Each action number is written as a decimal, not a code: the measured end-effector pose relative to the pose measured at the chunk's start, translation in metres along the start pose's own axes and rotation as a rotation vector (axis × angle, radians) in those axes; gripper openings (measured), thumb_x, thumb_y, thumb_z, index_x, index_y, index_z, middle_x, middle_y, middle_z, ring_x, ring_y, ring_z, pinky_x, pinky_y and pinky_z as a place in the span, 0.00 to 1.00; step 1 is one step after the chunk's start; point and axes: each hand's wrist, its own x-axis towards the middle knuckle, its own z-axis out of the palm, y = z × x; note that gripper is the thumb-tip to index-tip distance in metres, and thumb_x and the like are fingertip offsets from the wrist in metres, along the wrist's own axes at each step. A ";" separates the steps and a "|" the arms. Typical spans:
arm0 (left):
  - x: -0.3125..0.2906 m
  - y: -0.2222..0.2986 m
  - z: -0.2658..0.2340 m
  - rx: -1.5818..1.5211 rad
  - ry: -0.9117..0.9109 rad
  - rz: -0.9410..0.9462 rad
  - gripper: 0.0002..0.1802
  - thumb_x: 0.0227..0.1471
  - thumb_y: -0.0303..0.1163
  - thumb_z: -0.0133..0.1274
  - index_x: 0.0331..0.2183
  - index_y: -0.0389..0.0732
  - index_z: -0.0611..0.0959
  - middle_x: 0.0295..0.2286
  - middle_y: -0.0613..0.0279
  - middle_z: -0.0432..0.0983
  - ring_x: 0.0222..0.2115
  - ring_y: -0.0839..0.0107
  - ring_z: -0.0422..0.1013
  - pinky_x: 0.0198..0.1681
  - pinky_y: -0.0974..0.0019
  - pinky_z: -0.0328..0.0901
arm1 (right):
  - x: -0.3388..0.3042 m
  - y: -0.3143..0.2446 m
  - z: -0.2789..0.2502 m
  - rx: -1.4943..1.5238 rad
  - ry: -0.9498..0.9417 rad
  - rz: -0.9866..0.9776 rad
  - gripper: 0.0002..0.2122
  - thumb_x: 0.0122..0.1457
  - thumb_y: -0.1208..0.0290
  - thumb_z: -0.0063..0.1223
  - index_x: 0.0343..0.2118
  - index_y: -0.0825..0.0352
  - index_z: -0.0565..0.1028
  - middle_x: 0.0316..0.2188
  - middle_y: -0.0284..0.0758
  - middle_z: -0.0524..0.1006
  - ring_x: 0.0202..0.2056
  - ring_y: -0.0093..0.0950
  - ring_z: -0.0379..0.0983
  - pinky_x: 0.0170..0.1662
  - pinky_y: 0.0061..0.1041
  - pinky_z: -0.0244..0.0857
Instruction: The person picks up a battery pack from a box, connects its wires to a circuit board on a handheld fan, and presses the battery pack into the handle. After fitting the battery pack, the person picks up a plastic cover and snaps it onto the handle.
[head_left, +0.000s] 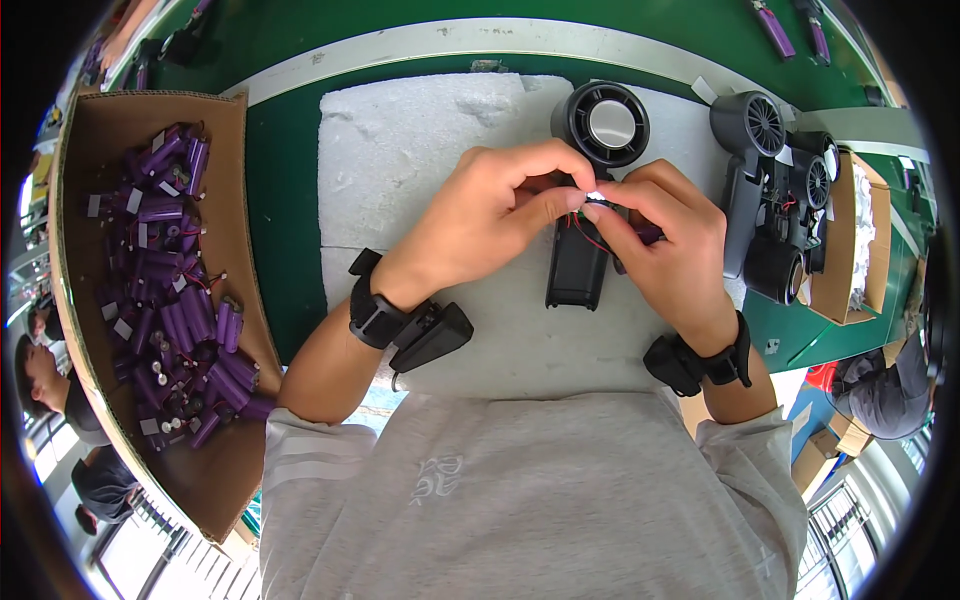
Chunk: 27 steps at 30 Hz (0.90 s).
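Both hands pinch tight — left hand (490, 215) steadying the black handheld fan (590, 190), right hand (665, 240) gripping its red wires (585, 232) — fingertips meeting.

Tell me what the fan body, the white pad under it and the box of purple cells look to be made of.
Fan body: likely moulded plastic, matte black.
White pad: looks like foam sheet, pebbled surface.
Box: brown cardboard, raw edges.
Purple cells: glossy wrap, probably plastic film.

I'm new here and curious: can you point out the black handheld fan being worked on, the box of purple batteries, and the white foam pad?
black handheld fan (577, 270), head view, on its handle.
box of purple batteries (215, 470), head view, on its bare cardboard floor.
white foam pad (420, 150), head view, on its bare top.
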 end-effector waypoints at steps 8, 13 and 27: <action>0.003 0.009 -0.005 0.243 -0.032 0.089 0.12 0.51 0.19 0.54 0.38 0.42 0.85 0.32 0.57 0.80 0.29 0.66 0.77 0.34 0.65 0.69 | -0.001 0.001 -0.002 0.062 -0.083 0.140 0.10 0.48 0.79 0.65 0.34 0.68 0.75 0.25 0.33 0.75 0.21 0.19 0.72 0.24 0.17 0.65; 0.002 0.013 -0.005 0.261 -0.077 0.061 0.14 0.51 0.19 0.53 0.38 0.45 0.85 0.35 0.54 0.78 0.33 0.60 0.76 0.36 0.65 0.69 | -0.004 0.004 -0.005 0.119 -0.198 0.167 0.13 0.50 0.79 0.63 0.38 0.68 0.73 0.25 0.33 0.74 0.21 0.20 0.72 0.26 0.18 0.67; 0.003 0.006 -0.025 0.155 0.085 0.060 0.21 0.43 0.16 0.52 0.39 0.45 0.85 0.28 0.61 0.69 0.27 0.73 0.69 0.31 0.70 0.66 | 0.011 -0.006 -0.025 0.043 -0.226 0.041 0.18 0.43 0.83 0.63 0.40 0.69 0.74 0.37 0.39 0.73 0.37 0.37 0.74 0.38 0.29 0.71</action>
